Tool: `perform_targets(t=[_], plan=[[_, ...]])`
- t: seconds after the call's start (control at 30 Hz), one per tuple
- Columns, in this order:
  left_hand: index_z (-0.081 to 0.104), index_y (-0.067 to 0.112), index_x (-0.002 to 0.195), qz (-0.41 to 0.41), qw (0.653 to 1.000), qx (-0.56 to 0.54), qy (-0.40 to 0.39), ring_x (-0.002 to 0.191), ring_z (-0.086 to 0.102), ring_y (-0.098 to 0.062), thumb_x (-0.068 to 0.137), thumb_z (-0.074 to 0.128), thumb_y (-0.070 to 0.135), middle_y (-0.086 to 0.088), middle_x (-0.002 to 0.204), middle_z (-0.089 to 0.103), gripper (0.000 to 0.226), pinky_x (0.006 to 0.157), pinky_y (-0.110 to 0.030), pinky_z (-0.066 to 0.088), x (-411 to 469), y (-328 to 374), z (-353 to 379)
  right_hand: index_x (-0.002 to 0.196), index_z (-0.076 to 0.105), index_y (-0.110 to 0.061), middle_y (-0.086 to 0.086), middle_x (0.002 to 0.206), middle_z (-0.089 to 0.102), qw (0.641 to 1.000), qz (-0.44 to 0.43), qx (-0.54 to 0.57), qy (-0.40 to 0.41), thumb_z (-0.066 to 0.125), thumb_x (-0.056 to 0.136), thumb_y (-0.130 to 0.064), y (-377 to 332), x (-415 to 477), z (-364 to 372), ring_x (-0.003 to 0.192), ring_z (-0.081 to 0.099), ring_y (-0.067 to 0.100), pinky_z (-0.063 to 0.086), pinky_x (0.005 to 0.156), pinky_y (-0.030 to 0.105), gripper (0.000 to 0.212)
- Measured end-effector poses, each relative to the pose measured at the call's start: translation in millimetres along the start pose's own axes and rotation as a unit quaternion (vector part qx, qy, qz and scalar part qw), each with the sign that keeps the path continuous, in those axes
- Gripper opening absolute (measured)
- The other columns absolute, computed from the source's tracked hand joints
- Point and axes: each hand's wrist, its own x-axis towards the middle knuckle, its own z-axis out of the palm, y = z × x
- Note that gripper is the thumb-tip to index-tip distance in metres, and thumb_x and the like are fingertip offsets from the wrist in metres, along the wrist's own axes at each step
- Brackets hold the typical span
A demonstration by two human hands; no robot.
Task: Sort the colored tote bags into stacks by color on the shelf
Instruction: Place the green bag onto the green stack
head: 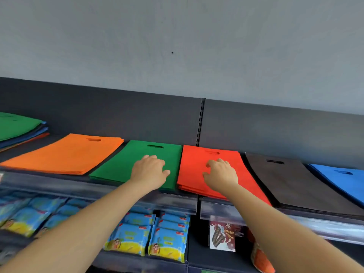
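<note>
Head-height view of a dark shelf (29, 144) running across the middle of the frame, with a grey wall (177, 46) above it.

Five flat stacks of tote bags side by side on the shelf, each with a cut-out handle slot at its far end. From left to right: orange stack (67, 153), green stack (122, 164), red stack (194, 170), dark grey stack (285, 180), blue stack (342, 178) cut off by the right edge. Green and red just beside each other at centre frame.

At the upper left edge, a separate mixed pile (17, 125): green on top, blue and orange edges showing beneath.

Two bare forearms reaching up from the bottom corners.

Left hand (149, 172): rests palm down on the green stack, thumb out to the right, fingers bent forward over the fabric. Seems to pinch nothing, though the fingertips are hidden behind the knuckles.

Right hand (220, 174): lies palm down on the red stack, fingers loosely spread and slightly bent, tips touching the fabric below the handle slot. Nothing gripped.

Below, on a lower shelf at bottom centre, rows of blue and yellow snack packets (167, 241). To their right, a packet picturing chocolate wafer rolls (222, 235), somewhat blurred.
</note>
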Motion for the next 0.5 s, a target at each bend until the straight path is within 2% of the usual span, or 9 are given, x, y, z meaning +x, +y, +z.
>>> perform_targets(t=[0.17,0.3,0.4,0.5], plan=[[0.058,0.019,0.126,-0.054,0.996,0.070,0.021,0.120,0.049,-0.023,0.095,0.047,0.047,-0.001,0.124,0.058,0.043,0.096,-0.038,0.042,-33,-55,-21,0.127,0.055,-0.016,0.009,0.126,0.052,0.994,-0.104,0.035,-0.011,0.052,0.090,-0.028,-62,1,10,0.120,0.044,0.029,0.042,0.095,0.038,0.039],[0.060,0.012,0.123,-0.100,0.988,0.116,0.011,0.119,0.051,-0.026,0.097,0.049,0.039,-0.007,0.127,0.058,0.039,0.096,-0.039,0.044,-65,-103,-41,0.130,0.052,-0.016,0.009,0.131,0.050,0.984,-0.171,0.031,-0.049,0.053,0.092,-0.034,-119,-3,17,0.124,0.043,0.029,0.042,0.098,0.039,0.043],[0.062,0.008,0.109,-0.129,0.983,0.134,-0.006,0.106,0.055,-0.027,0.097,0.050,0.034,-0.008,0.112,0.061,0.030,0.086,-0.038,0.049,-89,-141,-53,0.131,0.050,-0.015,0.009,0.132,0.049,0.974,-0.217,0.037,-0.063,0.053,0.092,-0.035,-163,-8,22,0.124,0.043,0.029,0.043,0.098,0.040,0.044],[0.060,0.011,0.107,-0.155,0.976,0.152,-0.007,0.104,0.054,-0.025,0.097,0.050,0.033,-0.006,0.108,0.059,0.026,0.083,-0.035,0.047,-112,-183,-64,0.132,0.049,-0.015,0.009,0.133,0.048,0.962,-0.256,0.049,-0.079,0.054,0.092,-0.035,-210,-15,28,0.125,0.041,0.028,0.043,0.098,0.040,0.045]])
